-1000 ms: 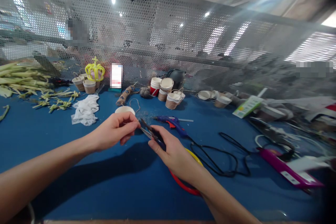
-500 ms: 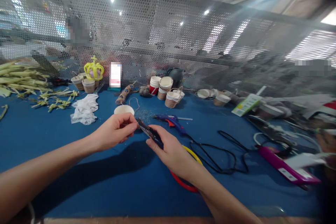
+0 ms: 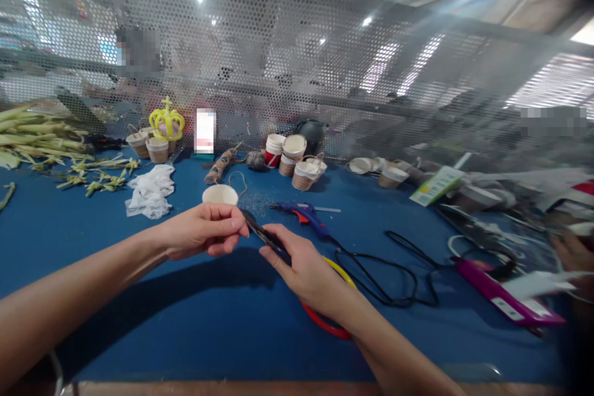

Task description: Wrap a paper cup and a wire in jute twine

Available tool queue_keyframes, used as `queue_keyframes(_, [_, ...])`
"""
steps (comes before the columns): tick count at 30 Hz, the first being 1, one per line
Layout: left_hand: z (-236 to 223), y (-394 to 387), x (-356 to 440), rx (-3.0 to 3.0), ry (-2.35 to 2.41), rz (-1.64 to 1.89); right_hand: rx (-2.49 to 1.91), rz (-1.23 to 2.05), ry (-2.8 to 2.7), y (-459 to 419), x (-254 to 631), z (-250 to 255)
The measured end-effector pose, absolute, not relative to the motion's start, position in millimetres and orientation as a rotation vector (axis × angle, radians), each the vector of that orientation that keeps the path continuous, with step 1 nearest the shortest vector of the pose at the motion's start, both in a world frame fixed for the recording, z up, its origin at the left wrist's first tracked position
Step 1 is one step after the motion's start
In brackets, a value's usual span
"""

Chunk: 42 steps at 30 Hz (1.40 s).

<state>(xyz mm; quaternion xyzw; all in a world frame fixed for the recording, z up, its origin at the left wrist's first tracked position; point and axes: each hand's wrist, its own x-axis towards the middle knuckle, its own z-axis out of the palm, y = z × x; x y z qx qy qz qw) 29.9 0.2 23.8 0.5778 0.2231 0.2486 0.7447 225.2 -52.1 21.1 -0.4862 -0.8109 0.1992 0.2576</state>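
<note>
My right hand [image 3: 304, 269] is closed around a pair of dark thread snips [image 3: 265, 236], thumb on top, with the blades pointing up and to the left. My left hand [image 3: 211, 230] is pinched right at the blade tips. Whatever lies between its fingers is too small or hidden to make out. Just behind the left hand stands a white paper cup [image 3: 220, 195] with a loop of twine at its right side. Beyond my right hand a blue glue gun [image 3: 304, 210] lies on the blue table [image 3: 195, 334], its nozzle to the left.
Under my right wrist shows a yellow and red ring-like thing [image 3: 325, 322]. A black cord [image 3: 394, 303] runs right towards a purple device [image 3: 505, 294]. Wrapped cups [image 3: 306, 174], a twine roll [image 3: 220, 166], white cloth [image 3: 151, 192] and dry husks [image 3: 37, 136] lie behind. Another person's hand [image 3: 573, 250] is far right.
My left hand has turned slightly, its fingers now lower and spread a little more below the pinch. The snips have tilted and their blades look closer together.
</note>
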Motion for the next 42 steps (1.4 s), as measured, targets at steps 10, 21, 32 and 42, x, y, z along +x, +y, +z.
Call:
queue_keyframes(10, [22.5,-12.6,35.7,2.292,0.948,0.967,-1.418,0.501,-2.201,-51.8,223.8,21.9])
queue_keyframes(21, [46.8,-1.2,19.8,1.527,0.658,0.359,-1.272,0.355,-2.269,-48.5,228.4,17.8])
queue_keyframes(32, [40.8,-8.1,29.7,1.830,0.793,0.667,-1.326,0.325,-2.279,-48.6,230.8,20.7])
queue_keyframes(42, [28.4,-16.8,36.4,2.258,1.010,0.996,-1.398,0.282,-2.222,-48.8,228.7,15.2])
